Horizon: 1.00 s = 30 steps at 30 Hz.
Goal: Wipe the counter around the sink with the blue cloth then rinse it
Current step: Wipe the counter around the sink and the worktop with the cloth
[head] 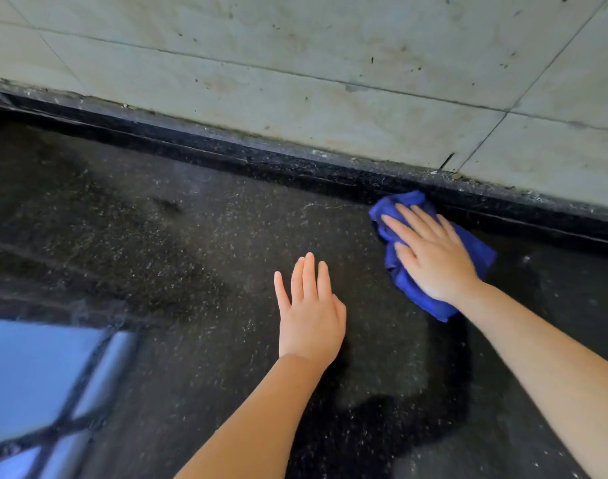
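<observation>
The blue cloth (430,250) is bunched on the dark speckled counter (191,236), at the back, right against the low black upstand (295,164) that runs along the foot of the tiled wall (330,81). It is pressed flat by the right hand (430,257), whose fingers are laid out straight and spread over the top of it, pointing up and to the left; nothing is clenched, the cloth being held down by the palm and fingers rather than grasped. Blue folds are seen beyond the fingertips and below the wrist. The left hand (309,312) is kept flat and released just left of the cloth, apart from it, fingers straight and close together, low over the counter; whether the surface is touched cannot be told. A bright reflection of a barred window (46,385) is shown on the glossy counter at the lower left. A darker patch of counter (382,420) is seen between the two forearms.
</observation>
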Each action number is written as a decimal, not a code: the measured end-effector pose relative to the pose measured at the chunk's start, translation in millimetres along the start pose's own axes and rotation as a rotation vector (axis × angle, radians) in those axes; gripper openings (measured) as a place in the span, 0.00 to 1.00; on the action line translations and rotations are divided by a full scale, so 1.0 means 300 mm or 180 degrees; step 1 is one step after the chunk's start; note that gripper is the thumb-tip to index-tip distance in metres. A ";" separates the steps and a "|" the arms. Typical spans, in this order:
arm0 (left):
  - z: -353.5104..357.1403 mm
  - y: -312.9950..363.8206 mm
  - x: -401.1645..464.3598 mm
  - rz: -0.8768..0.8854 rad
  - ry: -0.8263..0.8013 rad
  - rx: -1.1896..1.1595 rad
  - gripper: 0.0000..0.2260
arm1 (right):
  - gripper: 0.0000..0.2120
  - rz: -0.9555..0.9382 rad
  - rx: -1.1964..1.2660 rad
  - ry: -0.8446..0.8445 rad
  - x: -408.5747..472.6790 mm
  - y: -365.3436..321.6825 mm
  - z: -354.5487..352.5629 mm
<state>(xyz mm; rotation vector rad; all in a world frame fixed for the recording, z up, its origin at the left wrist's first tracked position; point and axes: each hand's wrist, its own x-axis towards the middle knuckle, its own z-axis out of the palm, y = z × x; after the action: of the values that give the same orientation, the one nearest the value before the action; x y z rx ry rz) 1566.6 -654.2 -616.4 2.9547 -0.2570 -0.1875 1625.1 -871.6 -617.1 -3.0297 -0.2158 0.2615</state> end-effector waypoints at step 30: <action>-0.002 0.017 -0.007 0.0038 0.0078 -0.0112 0.22 | 0.26 0.0846 0.0147 0.0264 -0.337 -0.097 0.069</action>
<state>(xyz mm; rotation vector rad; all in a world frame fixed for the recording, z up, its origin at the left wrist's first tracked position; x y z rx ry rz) 1563.8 -658.6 -614.7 2.9180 -0.2655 -0.1525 1519.0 -856.4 -617.7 -3.0101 0.1978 0.1563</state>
